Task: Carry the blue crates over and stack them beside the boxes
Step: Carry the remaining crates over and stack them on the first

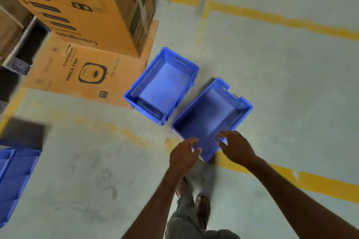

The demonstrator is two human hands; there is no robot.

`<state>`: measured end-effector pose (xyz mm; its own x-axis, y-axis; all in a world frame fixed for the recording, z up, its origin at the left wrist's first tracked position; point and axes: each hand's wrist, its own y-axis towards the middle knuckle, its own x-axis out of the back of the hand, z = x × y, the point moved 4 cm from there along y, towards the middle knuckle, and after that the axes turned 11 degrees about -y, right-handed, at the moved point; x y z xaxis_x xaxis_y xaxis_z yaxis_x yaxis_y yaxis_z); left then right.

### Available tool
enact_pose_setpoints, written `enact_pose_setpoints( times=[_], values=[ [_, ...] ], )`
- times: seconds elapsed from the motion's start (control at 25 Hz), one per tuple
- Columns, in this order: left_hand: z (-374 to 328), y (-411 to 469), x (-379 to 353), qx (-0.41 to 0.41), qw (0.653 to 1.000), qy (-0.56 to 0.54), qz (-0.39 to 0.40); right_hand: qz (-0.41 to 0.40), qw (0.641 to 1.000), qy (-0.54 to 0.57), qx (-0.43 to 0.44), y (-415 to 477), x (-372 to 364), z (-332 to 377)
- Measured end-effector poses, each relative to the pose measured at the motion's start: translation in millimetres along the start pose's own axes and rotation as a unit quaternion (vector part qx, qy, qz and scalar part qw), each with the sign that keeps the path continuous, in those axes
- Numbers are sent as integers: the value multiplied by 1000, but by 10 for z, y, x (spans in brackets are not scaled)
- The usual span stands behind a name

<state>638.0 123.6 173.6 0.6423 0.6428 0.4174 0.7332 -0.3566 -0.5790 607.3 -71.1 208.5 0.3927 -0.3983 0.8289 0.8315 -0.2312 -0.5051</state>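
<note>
Both hands, left hand (184, 154) and right hand (236, 146), spread-fingered at the near crate (206, 116) rim.

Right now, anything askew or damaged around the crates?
No damage shows. The two blue crates sit side by side on the floor, not stacked: one beside the cardboard boxes, the other at a slight angle to it, with both hands at its near end.
</note>
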Motion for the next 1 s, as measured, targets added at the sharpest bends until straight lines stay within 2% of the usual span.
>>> enact_pose_setpoints(
  times=[0.16,0.32,0.4,0.52,0.64,0.8,0.88,1.0],
  values=[
    [196,867,-324,28,999,-6,25,-14,992,47,-114,745,-348,-636],
    [628,1691,-756,61,997,31,39,61,972,104,-202,1470,-1214,-1347],
    [852,1995,-1108,82,995,37,41,91,963,109,-229,1772,-1610,-1610],
    [1148,2328,-1793,101,992,27,70,70,950,126,-276,2178,-2074,-1939],
    [1422,2496,-2455,116,986,30,114,109,953,102,-263,2470,-2521,-2156],
    [1346,2571,-2851,97,985,46,135,78,912,229,-333,2614,-2740,-2349],
    [1263,2592,-2895,67,987,81,125,91,910,261,-310,2646,-2703,-2345],
    [1006,2576,-2744,57,991,89,81,100,932,254,-238,2677,-2336,-2115]
  ],
)
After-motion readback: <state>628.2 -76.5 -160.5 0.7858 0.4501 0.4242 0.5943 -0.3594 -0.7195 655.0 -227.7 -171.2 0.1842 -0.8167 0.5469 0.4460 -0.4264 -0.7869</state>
